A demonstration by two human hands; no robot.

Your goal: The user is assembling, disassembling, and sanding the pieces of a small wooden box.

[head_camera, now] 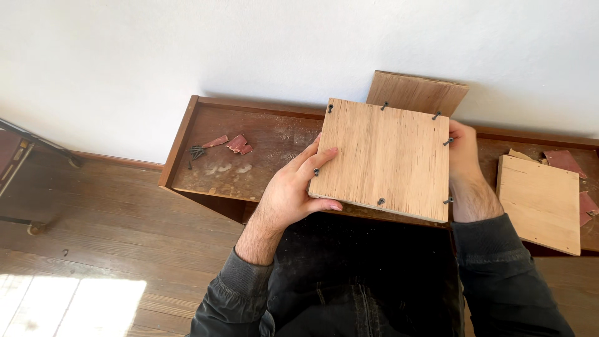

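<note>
I hold a square light plywood panel (384, 159) flat in front of me over a low dark wooden bench (262, 134). Several dark screws stick up along the panel's edges. My left hand (293, 187) grips its left edge, thumb under the near corner and fingers on top. My right hand (463, 165) clasps the right edge, fingers by a screw near the far corner. A second wooden board (417, 92) shows behind the panel, leaning against the white wall.
A small pile of dark screws (197, 151) and torn red sandpaper scraps (234, 144) lie on the bench's left part. Another light plywood panel (540, 203) rests at the right with more red sandpaper (564, 161). Plank floor lies to the left.
</note>
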